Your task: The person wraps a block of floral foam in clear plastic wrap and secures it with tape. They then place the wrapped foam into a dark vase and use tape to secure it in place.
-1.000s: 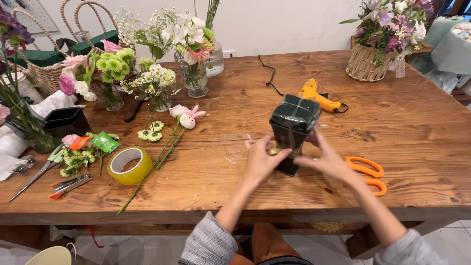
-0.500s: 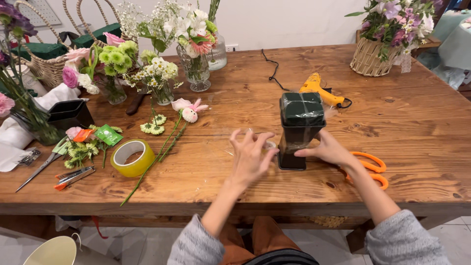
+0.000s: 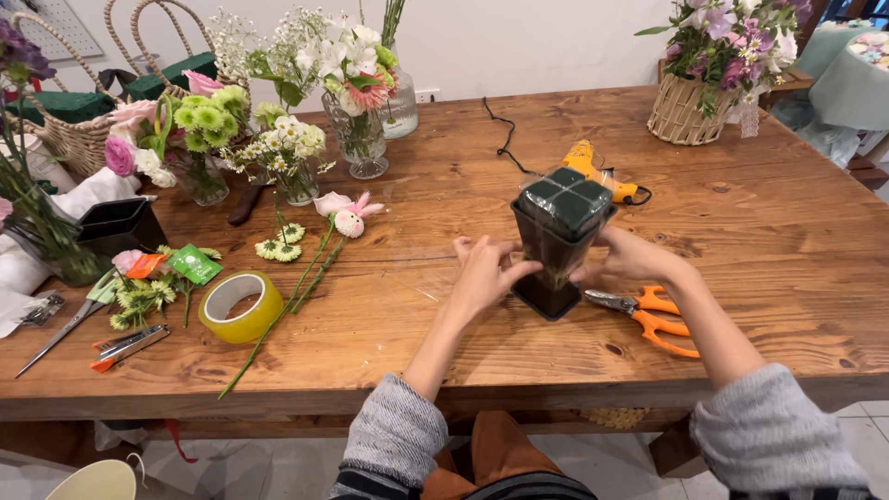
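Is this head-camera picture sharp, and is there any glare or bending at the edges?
Head view: evenly lit and sharp; soft shadows under both hands; a faint sheen on the black square container and its wrapped top; the wooden table edge bows slightly, a wide-lens effect.

We see a wooden table (image 3: 759,241). At nine o'clock lies a yellow tape roll (image 3: 241,306); orange scissors (image 3: 648,315) at three; a yellow glue gun (image 3: 597,171) at one; glass vases of flowers (image 3: 356,102) at eleven; a wicker flower basket (image 3: 690,102) at two.
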